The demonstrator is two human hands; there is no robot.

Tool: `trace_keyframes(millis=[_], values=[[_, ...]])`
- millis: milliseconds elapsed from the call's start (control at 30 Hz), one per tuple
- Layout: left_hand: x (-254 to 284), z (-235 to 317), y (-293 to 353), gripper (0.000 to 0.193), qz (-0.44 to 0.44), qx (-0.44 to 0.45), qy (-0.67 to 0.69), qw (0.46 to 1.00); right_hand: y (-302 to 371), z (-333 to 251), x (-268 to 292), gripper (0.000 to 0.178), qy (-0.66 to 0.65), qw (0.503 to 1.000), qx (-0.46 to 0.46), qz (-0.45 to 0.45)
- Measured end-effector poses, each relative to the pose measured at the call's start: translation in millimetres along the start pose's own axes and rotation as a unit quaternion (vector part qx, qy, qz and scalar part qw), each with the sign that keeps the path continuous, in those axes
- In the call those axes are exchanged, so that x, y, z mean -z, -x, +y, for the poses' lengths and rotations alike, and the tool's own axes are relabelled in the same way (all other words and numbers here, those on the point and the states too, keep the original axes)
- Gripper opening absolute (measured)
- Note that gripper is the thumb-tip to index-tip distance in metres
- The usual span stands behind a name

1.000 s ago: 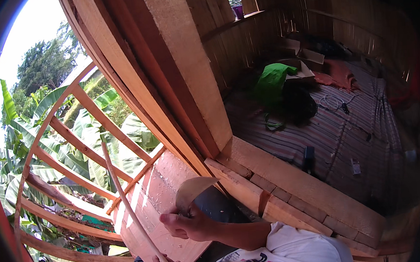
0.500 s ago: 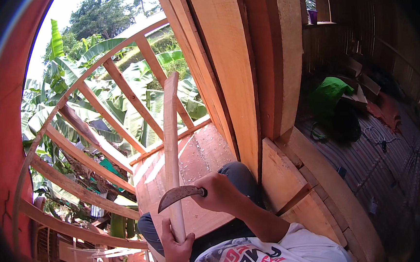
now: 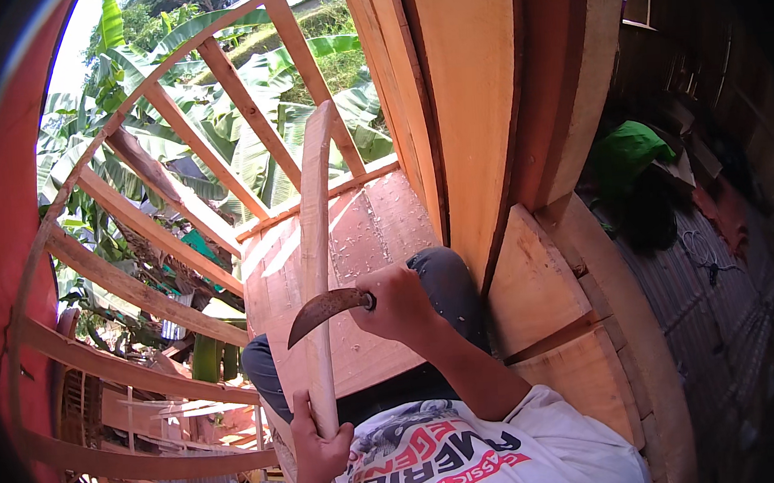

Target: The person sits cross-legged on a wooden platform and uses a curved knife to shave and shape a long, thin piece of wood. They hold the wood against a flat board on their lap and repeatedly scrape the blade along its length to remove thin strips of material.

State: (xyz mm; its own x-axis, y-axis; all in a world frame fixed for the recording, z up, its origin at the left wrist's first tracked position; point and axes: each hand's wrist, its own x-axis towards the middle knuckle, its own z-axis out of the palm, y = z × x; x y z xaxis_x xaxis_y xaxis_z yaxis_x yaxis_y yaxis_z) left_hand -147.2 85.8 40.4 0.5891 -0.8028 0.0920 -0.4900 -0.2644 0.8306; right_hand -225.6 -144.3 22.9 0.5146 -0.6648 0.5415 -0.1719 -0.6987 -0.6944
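My left hand is closed around the near end of a long, pale strip of wood, which points away from me toward the railing. My right hand grips the handle of a curved knife with a dark, worn blade. The blade lies across the strip, a bit beyond my left hand, its tip pointing left. Most of the knife's handle is hidden inside my right fist.
A wooden railing of spaced slats curves along the left, banana plants behind it. Wood shavings lie on the plank floor ahead. Tall boards rise on the right. Beyond them, a green cloth lies in a dim room.
The view has shifted, moving the boards rightward in the picture. My right hand and the knife are farther up the strip, away from my left hand, which keeps its hold.
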Motion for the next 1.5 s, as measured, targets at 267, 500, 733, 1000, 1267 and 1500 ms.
trace_keyframes(millis=[267,500,733,1000,1267,1500], values=[[-2.4,-0.8,10.8,0.049,-0.010,0.031,-0.026,0.999,-3.1,18.7,-0.3,0.015,0.023,0.996,-0.082,0.038],[-0.4,-16.2,8.7,0.053,-0.060,0.076,0.061,0.993,-12.1,24.7,-11.8,0.016,-0.146,0.962,-0.229,-0.008],[-5.6,-16.7,0.7,0.052,-0.136,0.134,0.303,0.934,6.4,19.9,-29.4,0.019,-0.100,0.993,0.054,0.025],[7.4,-68.0,-0.6,0.076,-0.164,0.082,0.270,0.945,0.9,9.4,-32.5,0.011,-0.129,0.987,-0.101,0.012],[1.1,-90.9,-1.5,0.080,-0.106,0.046,0.193,0.974,5.2,14.7,-33.6,0.014,-0.101,0.995,0.013,0.022],[-7.5,-67.5,-15.6,0.075,-0.087,0.074,0.233,0.966,13.7,8.4,-10.6,0.025,-0.333,0.943,0.008,0.018]])
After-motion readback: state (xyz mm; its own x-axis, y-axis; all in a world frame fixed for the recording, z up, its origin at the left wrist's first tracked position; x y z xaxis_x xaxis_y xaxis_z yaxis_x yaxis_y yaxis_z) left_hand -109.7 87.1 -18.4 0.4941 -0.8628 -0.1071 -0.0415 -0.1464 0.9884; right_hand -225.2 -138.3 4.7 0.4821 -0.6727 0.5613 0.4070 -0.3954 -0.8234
